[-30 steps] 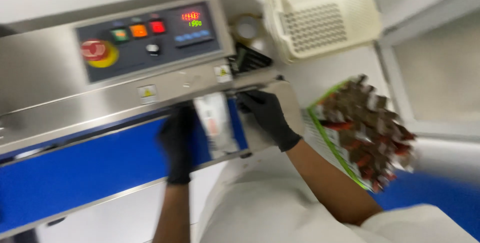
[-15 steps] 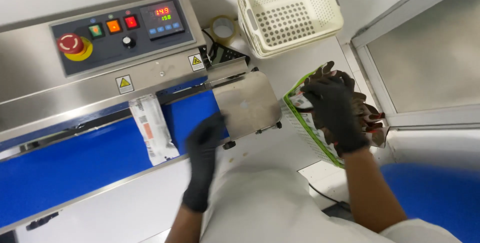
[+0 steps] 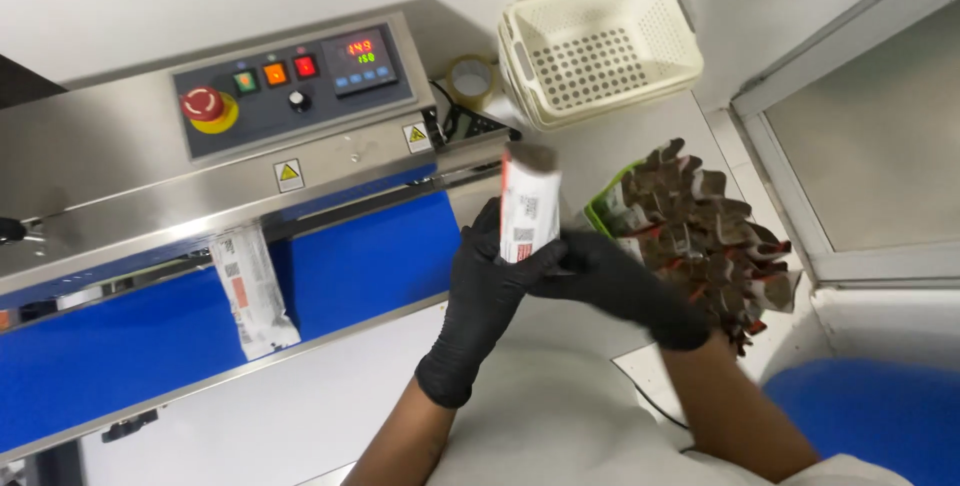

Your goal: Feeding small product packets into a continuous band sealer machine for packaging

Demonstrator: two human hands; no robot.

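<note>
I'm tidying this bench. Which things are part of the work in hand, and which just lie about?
In use: white sachet held by left hand and right hand; second white sachet on blue conveyor belt; green tray of brown-topped sachets.
Lying about: cream perforated plastic basket; tape roll.

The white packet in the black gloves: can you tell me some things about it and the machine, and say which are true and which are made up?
1. Both hands hold the white packet. True: the left hand and the right hand, in black gloves, grip it upright.
2. Another packet lies on the blue belt. True.
3. The cream basket is full of packets. False: it looks empty.
4. The big red round button is on the floor. False: it sits on the machine's grey control panel.
5. A heap of packets lies by the right hand. True.
</note>
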